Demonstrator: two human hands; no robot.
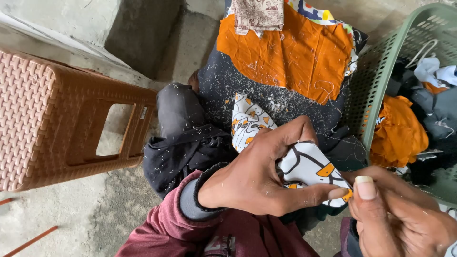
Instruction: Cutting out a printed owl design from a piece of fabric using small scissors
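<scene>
Both hands, left hand (259, 178) & right hand (400, 214), pinch printed cloth scrap (309, 166) btwn them.

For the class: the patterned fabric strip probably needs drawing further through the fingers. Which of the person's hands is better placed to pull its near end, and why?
Probably the right hand: its thumb and fingertips already pinch the near tip of the patterned fabric strip. The left hand grips the strip's middle, steadying it.

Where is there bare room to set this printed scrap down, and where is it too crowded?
Bare concrete floor lies open below the brown plastic stool, left of the maroon sleeve. The stool top is also bare. Crowded: the lap pile under the orange cloth, the green basket full of clothes, and around both hands, left hand and right hand, pinching the printed scrap.
</scene>
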